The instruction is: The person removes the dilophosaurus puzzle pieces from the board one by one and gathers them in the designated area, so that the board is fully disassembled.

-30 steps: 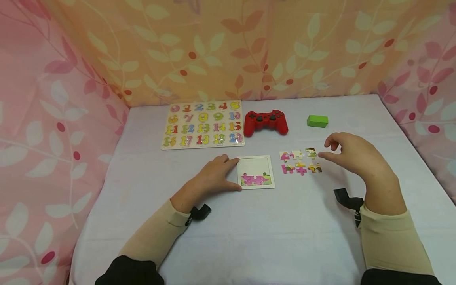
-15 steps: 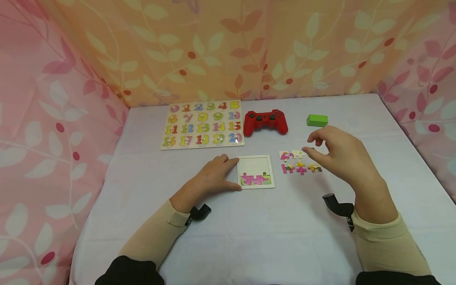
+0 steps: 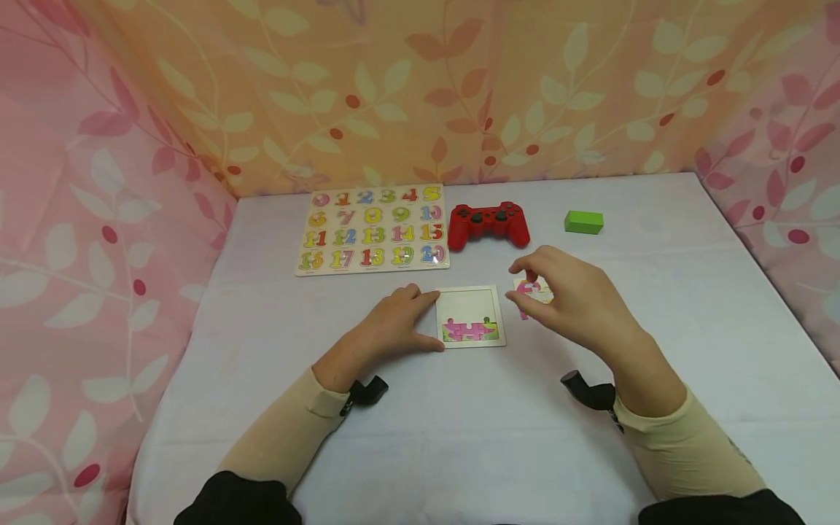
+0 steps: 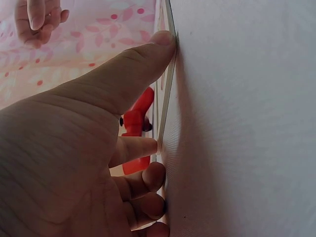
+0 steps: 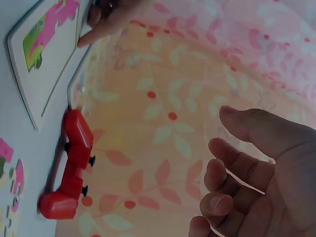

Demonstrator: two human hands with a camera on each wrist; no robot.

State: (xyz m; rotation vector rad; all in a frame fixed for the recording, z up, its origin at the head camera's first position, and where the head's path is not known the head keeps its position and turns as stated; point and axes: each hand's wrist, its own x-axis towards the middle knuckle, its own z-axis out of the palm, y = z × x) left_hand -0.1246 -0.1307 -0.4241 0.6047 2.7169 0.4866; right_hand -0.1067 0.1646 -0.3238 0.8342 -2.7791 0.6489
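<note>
A small white puzzle tray (image 3: 467, 305) lies mid-table, with pink and green jigsaw pieces (image 3: 469, 332) joined along its near side. My left hand (image 3: 383, 327) touches its left edge, thumb at the near corner and index finger at the far one; in the left wrist view the thumb (image 4: 160, 38) rests against the tray's rim. To the right, my right hand (image 3: 580, 299) hovers over loose jigsaw pieces (image 5: 19, 180), hiding most of them in the head view. Its fingers are loosely bent, thumb apart from the index finger, with nothing between them in the right wrist view.
Behind the tray lie a number puzzle board (image 3: 374, 230) and a red game controller (image 3: 488, 224). A green block (image 3: 584, 222) sits at the back right. Patterned curtains (image 3: 420, 87) border the white table's back and sides.
My right hand has moved left from beside the loose pieces to over them, near the tray's right side. The left hand and the tray have stayed in place.
</note>
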